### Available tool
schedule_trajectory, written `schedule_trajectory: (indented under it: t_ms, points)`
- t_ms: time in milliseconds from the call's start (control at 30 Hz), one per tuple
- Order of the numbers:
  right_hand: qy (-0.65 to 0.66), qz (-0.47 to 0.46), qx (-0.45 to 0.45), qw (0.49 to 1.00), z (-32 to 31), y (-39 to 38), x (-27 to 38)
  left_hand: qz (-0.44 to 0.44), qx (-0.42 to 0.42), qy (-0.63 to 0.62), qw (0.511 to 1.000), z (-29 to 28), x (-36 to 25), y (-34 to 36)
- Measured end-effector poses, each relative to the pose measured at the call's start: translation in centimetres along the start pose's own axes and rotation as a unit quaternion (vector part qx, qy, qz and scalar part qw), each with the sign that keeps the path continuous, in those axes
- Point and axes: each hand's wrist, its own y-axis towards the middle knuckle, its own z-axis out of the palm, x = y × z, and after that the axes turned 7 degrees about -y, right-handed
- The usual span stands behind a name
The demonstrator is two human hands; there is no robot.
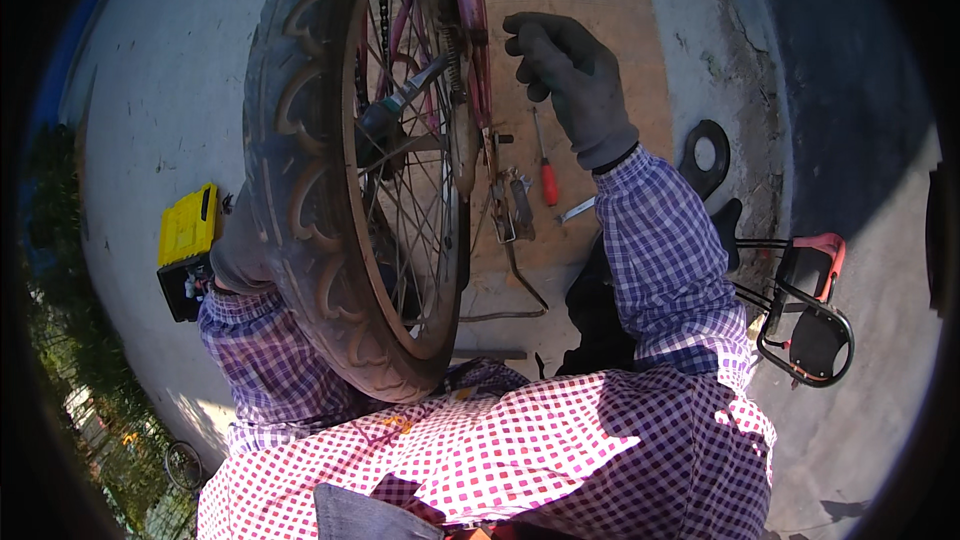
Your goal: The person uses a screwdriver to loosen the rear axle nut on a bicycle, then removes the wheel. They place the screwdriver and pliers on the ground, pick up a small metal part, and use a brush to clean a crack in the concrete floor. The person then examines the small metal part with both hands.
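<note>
A bicycle wheel [310, 280] with a worn dark tyre and rusty rim stands upright in front of me. My left hand [243, 240], in a grey glove, is at the tyre's left side; the tyre hides its fingers. Right of the pink bicycle frame [480, 70] my gloved right hand [570, 75] is raised, its fingers curled towards the thumb; anything between them is too small or hidden to make out. Through the spokes shows a silver-blue bar [412, 85] with a dark lump at its lower end. A screwdriver [548, 175] with a red handle lies below my right hand.
A brown board [620, 0] lies under the bicycle. Near my right sleeve are a silver wrench-like tool [577, 210] and a black ring-ended part [705, 155]. A small red-and-black folding seat [815, 270] stands right; a yellow-lidded toolbox [188, 225] sits left. A kickstand [522, 285] juts beside the wheel.
</note>
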Motion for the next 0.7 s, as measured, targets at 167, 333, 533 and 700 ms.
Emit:
schedule_trajectory:
  t_ms: [167,333,533,700]
  points:
    - [-0.043,-0.025,0.006,0.999,0.6,-0.4,3.3,0.002,0.013,-0.016,1.0,0.8,-0.6,-0.2]
    - [-0.113,-0.134,-0.002,0.984,0.4,-0.2,2.6,0.048,0.037,0.032,0.998,2.1,-2.6,-0.7]
    - [-0.155,-0.172,0.003,0.973,0.7,-0.2,2.7,-0.02,0.064,-0.041,0.997,2.5,-5.5,-1.1]
    - [-0.202,-0.201,-0.019,0.958,1.1,0.0,3.0,-0.083,0.058,-0.02,0.995,1.9,-5.5,-1.1]
